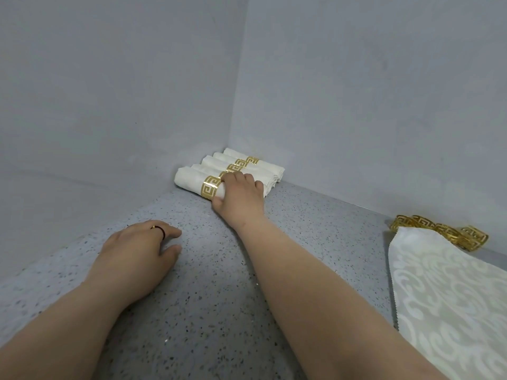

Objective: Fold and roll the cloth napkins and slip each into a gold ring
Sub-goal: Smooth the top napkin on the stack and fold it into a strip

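My right hand (pixel 238 193) is out at the far corner of the counter (pixel 208 311), fingers curled over the nearest rolled napkin (pixel 192 182), thumb tucked under its near side. That roll lies flat on the speckled grey top, and its gold ring (pixel 210 189) sits about midway along it, just left of my thumb and touching it. The ring has a cut-out key pattern on its face.

Behind this roll, more rolled napkins (pixel 247 164) lie side by side, packed against each other and running back into the corner where the two grey walls (pixel 109 91) meet. Each one wears a gold band of the same kind. I can count at least three behind the front one; my knuckles cover part of the row, so I cannot tell the exact number.

My left hand (pixel 137 253) rests palm down on the counter, well apart from the rolls, fingers loosely bent and holding nothing. There is a thin dark band (pixel 159 230) on one finger.

Over on the right, a flat, unrolled napkin (pixel 444 297) with a pale swirl pattern and a zigzag edge lies on the counter. At its far end, a small heap of spare gold rings (pixel 444 231) sits against the wall, partly touching the cloth's corner.
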Demonstrator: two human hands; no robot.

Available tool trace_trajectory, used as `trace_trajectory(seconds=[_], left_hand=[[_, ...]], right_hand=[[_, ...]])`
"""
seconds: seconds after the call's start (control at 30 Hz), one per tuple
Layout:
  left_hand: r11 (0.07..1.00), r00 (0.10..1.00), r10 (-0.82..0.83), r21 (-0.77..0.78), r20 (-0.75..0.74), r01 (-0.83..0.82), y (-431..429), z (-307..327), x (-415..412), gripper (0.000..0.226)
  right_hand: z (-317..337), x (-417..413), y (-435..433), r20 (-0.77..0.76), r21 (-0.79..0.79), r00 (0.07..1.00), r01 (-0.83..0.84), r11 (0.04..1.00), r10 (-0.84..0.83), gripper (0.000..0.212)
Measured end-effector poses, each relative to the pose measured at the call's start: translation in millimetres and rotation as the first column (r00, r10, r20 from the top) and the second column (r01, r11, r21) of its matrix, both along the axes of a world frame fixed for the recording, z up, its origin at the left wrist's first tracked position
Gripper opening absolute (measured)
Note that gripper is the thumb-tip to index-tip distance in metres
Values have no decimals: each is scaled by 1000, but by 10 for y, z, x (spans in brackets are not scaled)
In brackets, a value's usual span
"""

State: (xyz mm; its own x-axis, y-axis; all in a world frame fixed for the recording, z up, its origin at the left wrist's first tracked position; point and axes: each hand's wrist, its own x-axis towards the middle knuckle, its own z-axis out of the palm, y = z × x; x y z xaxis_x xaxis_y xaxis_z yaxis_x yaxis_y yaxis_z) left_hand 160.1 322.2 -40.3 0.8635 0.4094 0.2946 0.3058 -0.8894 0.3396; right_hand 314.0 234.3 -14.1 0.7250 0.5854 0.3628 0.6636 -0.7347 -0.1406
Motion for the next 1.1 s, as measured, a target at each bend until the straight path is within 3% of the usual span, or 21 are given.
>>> trace_trajectory(seconds=[0.3,0.9,1.1], left_hand=[[1000,1000,-1,-4,-10,1,-10,23,5,37],[999,999,-47,7,-9,47,-47,40,11,41],[999,999,-46,13,8,46,-24,25,18,40]], right_hand=[[3,-2,-31,46,6,999,3,1000,-3,52],[-58,10,93,61,11,998,-22,1000,22,40],[-52,-1,39,80,-10,997,4,1000,-3,51]])
